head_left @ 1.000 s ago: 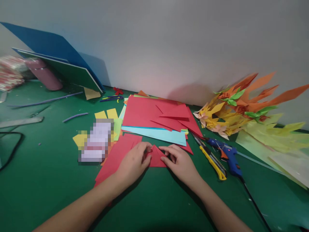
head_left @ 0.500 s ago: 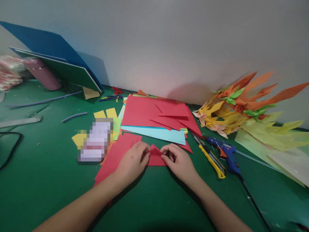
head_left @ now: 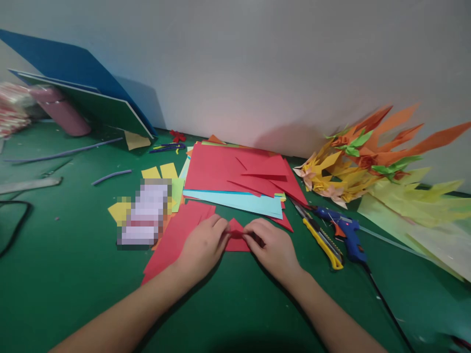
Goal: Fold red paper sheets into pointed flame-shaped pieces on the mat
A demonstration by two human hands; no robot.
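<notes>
Between my hands, close above the green table, is a small piece of red paper [head_left: 237, 243] with a peaked fold at its top. My left hand [head_left: 206, 241] pinches its left side, thumb and fingers together. On the opposite side, my right hand [head_left: 274, 243] grips the paper the same way. The fingers cover both side edges of the fold. Red sheets [head_left: 171, 235] lie under and beside my left wrist. Beyond my hands rests a stack of coloured paper [head_left: 217, 166], red on top with loose folded red pieces on it.
A yellow utility knife [head_left: 322, 242] and a blue glue gun [head_left: 346, 230] with a cord lie at right, near orange and yellow paper flowers [head_left: 353, 162]. At left are a blurred-out phone-shaped item [head_left: 147, 213], yellow paper squares [head_left: 168, 170], a pink bottle [head_left: 62, 112] and leaning boards [head_left: 81, 68].
Both hands keep their hold on the red paper. My right thumb and fingers have shifted slightly inward along the fold. The view has moved a little.
</notes>
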